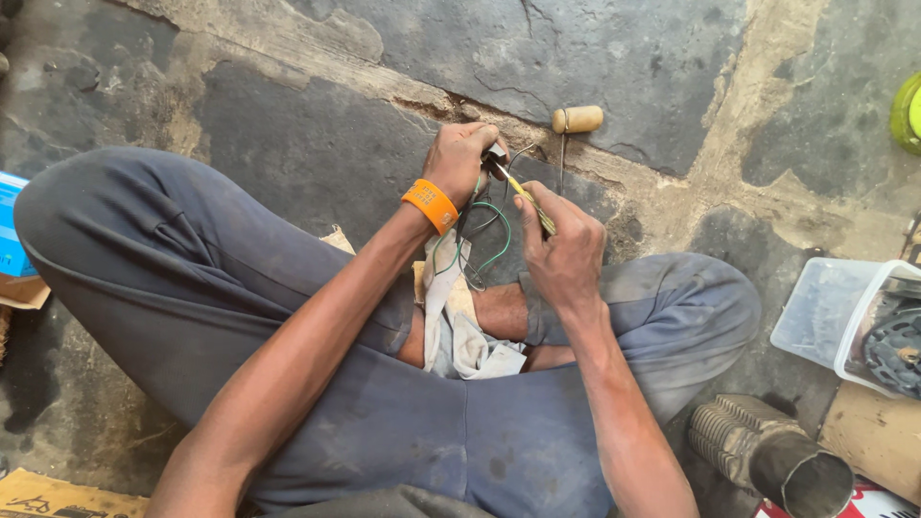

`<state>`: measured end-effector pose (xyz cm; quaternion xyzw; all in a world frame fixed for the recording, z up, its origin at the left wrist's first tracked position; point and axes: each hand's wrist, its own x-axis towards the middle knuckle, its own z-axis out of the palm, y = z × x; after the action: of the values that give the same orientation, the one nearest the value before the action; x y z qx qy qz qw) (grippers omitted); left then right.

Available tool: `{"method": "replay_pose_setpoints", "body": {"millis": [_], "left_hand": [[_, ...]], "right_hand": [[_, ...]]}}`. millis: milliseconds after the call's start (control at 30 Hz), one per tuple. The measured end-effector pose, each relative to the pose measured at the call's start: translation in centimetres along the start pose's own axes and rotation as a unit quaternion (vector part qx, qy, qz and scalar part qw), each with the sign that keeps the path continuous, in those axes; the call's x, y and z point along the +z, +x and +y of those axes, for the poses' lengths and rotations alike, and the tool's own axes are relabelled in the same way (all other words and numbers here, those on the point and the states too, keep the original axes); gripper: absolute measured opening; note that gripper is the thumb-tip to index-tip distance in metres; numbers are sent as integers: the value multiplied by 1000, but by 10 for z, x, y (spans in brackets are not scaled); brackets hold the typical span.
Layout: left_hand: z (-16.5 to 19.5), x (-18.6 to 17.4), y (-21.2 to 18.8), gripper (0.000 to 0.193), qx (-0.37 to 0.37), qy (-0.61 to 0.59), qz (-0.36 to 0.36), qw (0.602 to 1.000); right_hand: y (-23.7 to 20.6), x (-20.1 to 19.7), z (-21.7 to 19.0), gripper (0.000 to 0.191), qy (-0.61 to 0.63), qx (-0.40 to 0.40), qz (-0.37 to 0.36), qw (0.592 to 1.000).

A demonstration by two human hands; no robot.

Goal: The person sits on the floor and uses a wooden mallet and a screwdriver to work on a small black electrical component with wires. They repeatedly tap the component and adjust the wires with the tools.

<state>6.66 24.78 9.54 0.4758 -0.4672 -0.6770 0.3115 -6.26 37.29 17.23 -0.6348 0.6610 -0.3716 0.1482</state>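
The left hand, with an orange wristband, is closed around a small dark part held just above the crossed legs. Green and black wires hang from that part down toward a white rag in the lap. The right hand grips a thin yellow-handled tool, its tip touching the part. A wooden-handled awl lies on the stone floor just beyond the hands. A clear plastic tub and a ribbed metal pipe sit well apart to the right
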Motion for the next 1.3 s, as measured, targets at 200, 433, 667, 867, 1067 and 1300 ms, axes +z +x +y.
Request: {"method": "replay_pose_setpoints", "body": {"millis": [200,433,667,867,1067,1300], "left_hand": [[1,1,0,31,44,33,2,999],[0,2,-3,35,42,41,10,998],[-6,6,7,38,86,-65,25,994],[7,0,2,37,-39,-235,-34,971],[12,-4,-3,37,-23,-286,-92,953],[9,-4,-3,38,-25,-344,-116,931]], "right_hand": [[-4,3,-4,17,27,41,16,999],[-8,10,-4,21,71,132,31,988],[11,7,4,20,127,204,4,971],[14,-8,6,17,169,112,14,979],[11,-17,-3,18,107,36,-12,994],[12,-23,-10,21,66,5,1,998]]}}
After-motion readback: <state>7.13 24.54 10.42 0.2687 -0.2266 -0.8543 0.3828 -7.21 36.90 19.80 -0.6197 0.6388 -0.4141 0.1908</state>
